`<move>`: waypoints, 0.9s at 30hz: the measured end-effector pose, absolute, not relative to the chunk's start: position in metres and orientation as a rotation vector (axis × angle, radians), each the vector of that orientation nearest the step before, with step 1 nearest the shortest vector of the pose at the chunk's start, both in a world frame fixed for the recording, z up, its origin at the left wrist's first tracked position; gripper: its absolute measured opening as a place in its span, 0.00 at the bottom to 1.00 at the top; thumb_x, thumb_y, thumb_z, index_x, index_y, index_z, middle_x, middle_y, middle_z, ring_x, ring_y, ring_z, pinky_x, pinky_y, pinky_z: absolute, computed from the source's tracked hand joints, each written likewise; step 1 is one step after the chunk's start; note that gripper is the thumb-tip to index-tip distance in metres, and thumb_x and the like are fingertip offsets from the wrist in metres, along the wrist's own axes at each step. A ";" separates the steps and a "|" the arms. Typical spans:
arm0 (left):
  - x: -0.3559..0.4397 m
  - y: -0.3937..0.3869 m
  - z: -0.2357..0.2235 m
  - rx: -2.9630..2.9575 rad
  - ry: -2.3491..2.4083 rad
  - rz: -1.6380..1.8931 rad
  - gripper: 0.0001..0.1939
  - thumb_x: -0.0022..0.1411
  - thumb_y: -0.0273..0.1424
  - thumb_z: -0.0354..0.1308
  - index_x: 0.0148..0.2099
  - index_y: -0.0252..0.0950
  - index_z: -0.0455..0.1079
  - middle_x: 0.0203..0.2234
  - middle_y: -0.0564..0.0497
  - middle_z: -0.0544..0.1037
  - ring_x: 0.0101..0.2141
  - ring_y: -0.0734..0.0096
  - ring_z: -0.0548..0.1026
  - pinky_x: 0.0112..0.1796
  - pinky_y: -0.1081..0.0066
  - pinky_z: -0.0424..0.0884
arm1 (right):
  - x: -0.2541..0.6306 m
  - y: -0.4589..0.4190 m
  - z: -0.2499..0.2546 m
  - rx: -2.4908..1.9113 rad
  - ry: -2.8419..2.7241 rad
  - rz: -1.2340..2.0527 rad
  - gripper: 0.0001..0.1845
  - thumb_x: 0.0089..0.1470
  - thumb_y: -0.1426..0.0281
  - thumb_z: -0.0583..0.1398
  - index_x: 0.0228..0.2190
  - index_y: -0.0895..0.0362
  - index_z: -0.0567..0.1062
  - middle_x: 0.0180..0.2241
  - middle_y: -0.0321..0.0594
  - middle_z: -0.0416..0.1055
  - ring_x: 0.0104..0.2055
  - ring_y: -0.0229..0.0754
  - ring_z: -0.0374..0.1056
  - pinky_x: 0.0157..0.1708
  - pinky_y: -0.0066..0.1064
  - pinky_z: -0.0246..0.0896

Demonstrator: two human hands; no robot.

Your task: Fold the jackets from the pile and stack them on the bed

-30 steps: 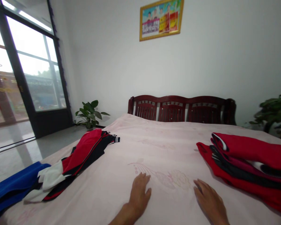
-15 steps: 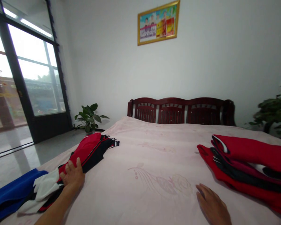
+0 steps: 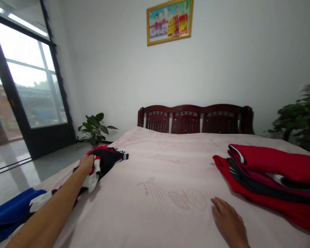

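My left hand point(image 3: 86, 163) reaches forward along the left of the bed, its fingers closed on a red, black and white jacket point(image 3: 107, 162). The jacket's striped cuffs point away from me, and white cloth hangs beside my wrist. My forearm hides part of the jacket. Nearer me, a blue garment point(image 3: 18, 208) lies at the bed's left edge. On the right, my right hand point(image 3: 229, 220) rests on the sheet with its fingers stretched out, holding nothing. Just beyond it sits a stack of folded red and dark clothes point(image 3: 271, 160), not touched by the hand.
A pink flowered sheet point(image 3: 155, 193) covers the bed. Behind it stands a dark wooden bench back point(image 3: 187, 119). Potted plants point(image 3: 94, 127) flank the bed on both sides. A glass door point(image 3: 38, 86) is at the left, and a framed picture point(image 3: 169, 22) hangs on the wall.
My left hand has moved forward along the jacket, from lying on its red part to gripping it, bunching the cloth and lifting white fabric. My right hand stays on the sheet. The view has shifted slightly.
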State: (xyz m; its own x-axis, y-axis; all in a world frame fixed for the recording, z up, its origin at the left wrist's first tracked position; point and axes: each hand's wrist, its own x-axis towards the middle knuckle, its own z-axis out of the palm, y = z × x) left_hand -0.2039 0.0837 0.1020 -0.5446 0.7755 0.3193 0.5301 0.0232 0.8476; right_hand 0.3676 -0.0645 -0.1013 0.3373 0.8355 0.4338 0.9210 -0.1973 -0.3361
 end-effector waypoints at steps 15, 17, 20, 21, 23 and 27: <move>-0.010 0.007 0.056 1.732 0.898 0.733 0.21 0.55 0.33 0.63 0.51 0.36 0.73 0.49 0.43 0.79 0.48 0.58 0.76 0.50 0.57 0.71 | 0.369 -0.072 -0.081 -1.953 -1.272 0.206 0.30 0.57 0.53 0.47 0.49 0.56 0.76 0.50 0.46 0.76 0.53 0.52 0.70 0.53 0.42 0.62; -0.018 0.009 0.039 1.939 0.977 0.799 0.23 0.52 0.31 0.63 0.52 0.37 0.73 0.51 0.44 0.77 0.52 0.56 0.73 0.56 0.55 0.66 | 0.369 -0.072 -0.081 -1.914 -1.237 0.265 0.30 0.58 0.51 0.47 0.49 0.54 0.76 0.50 0.45 0.76 0.52 0.51 0.70 0.53 0.41 0.63; -0.022 0.006 0.020 2.316 1.096 0.724 0.33 0.50 0.28 0.63 0.60 0.40 0.67 0.59 0.45 0.70 0.59 0.57 0.66 0.62 0.56 0.58 | 0.362 -0.072 -0.081 -1.843 -1.304 0.303 0.32 0.58 0.51 0.47 0.53 0.55 0.73 0.52 0.46 0.74 0.55 0.50 0.68 0.56 0.41 0.60; -0.021 0.003 0.015 2.424 1.137 0.654 0.37 0.50 0.27 0.63 0.63 0.40 0.63 0.61 0.44 0.67 0.61 0.58 0.63 0.63 0.57 0.57 | 0.356 -0.072 -0.080 -1.817 -1.344 0.317 0.32 0.58 0.51 0.47 0.55 0.55 0.71 0.53 0.47 0.73 0.56 0.49 0.67 0.57 0.41 0.59; -0.011 -0.006 0.005 2.546 1.201 0.511 0.43 0.48 0.25 0.63 0.67 0.39 0.57 0.65 0.42 0.61 0.64 0.58 0.58 0.63 0.58 0.55 | 0.341 -0.072 -0.078 -1.779 -1.427 0.348 0.33 0.58 0.52 0.49 0.59 0.55 0.67 0.54 0.47 0.72 0.57 0.49 0.67 0.57 0.41 0.58; 0.022 -0.018 -0.013 2.724 1.234 0.354 0.53 0.45 0.23 0.64 0.71 0.44 0.47 0.70 0.44 0.49 0.68 0.53 0.49 0.64 0.54 0.51 | 0.304 -0.070 -0.071 -1.772 -1.477 0.317 0.34 0.50 0.60 0.58 0.59 0.53 0.67 0.51 0.47 0.74 0.53 0.52 0.69 0.52 0.41 0.62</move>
